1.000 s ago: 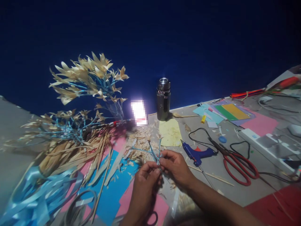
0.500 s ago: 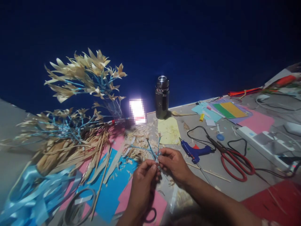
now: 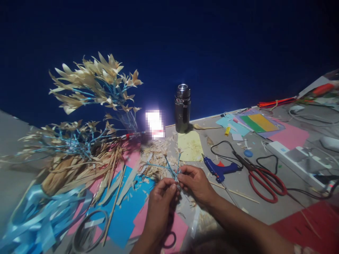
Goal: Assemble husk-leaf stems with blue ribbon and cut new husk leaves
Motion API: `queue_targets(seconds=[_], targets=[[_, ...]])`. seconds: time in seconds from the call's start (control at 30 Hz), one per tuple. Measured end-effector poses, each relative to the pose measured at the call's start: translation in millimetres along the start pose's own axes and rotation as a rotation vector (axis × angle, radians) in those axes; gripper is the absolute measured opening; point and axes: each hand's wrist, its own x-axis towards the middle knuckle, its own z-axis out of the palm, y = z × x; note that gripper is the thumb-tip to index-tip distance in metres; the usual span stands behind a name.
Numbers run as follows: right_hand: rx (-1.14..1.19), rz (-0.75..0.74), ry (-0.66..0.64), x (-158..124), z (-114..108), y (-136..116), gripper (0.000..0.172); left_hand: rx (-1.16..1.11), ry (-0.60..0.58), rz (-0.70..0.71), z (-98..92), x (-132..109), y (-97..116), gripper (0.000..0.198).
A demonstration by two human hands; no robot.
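Note:
Between my two hands is a small artificial flower stem [image 3: 171, 167], its thin blue-wrapped branches fanning away from me with pale petals at some tips. My left hand [image 3: 163, 197] pinches its lower end between thumb and fingers. Close against it, my right hand [image 3: 194, 181] pinches the stem where the branches meet. My fingers cover the joint itself. Dry husk scraps [image 3: 156, 169] lie just beyond the branches. To the right of my right hand rests a blue glue gun [image 3: 219, 169], and past it scissors with red handles [image 3: 267, 181].
Bunches of husk flowers [image 3: 92, 84] rise at the left, above blue ribbon [image 3: 47, 218]. A dark flask [image 3: 182, 109] stands at the back on the table. Coloured paper [image 3: 259, 123], a power strip [image 3: 296, 162] and cords lie at the right. A tape roll [image 3: 90, 229] is at front left.
Both hands keep their pinch on the flower stem and have barely moved. The view has shifted very slightly.

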Motion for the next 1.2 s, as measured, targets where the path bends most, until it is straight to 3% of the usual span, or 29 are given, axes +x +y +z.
queue_targets(seconds=[0.33, 0.97, 1.2], targets=[[0.007, 0.013, 0.006, -1.9, 3.9, -6.9, 0.04, 0.019, -0.006, 0.017, -1.8, 1.9, -0.9, 0.03], [-0.152, -0.171, 0.012, 3.1, -2.0, -3.7, 0.024, 0.017, 0.009, 0.004, -0.5, 0.6, 0.4, 0.031], [0.133, 0.029, -0.04, 2.3, 1.7, -1.5, 0.04, -0.019, -0.027, 0.022, -1.6, 3.1, 1.2, 0.032]])
